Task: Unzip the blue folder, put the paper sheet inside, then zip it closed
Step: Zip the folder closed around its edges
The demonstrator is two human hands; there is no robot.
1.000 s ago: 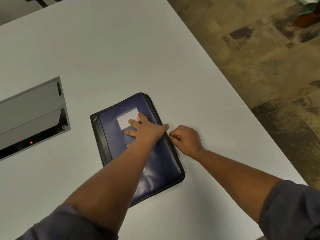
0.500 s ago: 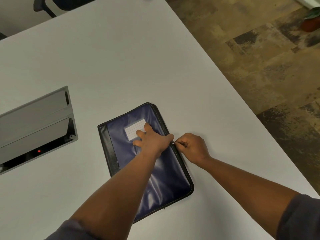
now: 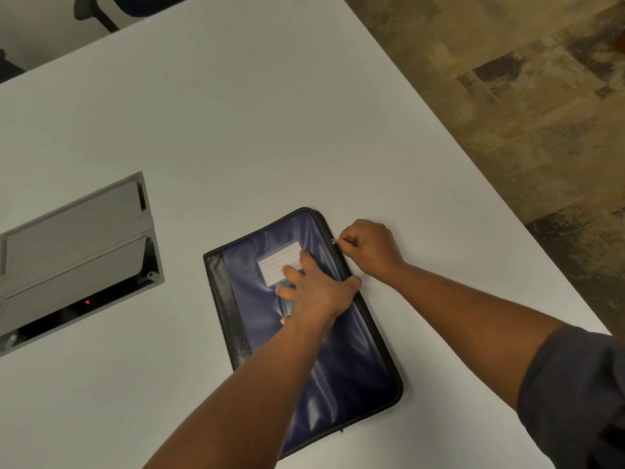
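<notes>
Single head-worn wide-angle view, looking steeply down and forward, close over a white table [image 3: 236,130], floor at right

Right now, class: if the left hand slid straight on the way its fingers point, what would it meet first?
The left hand lies flat on the blue folder, fingers aimed up-left. Its fingertips already overlap the lined label; beyond comes the folder's far edge, then bare white table. That way looks free.
</notes>
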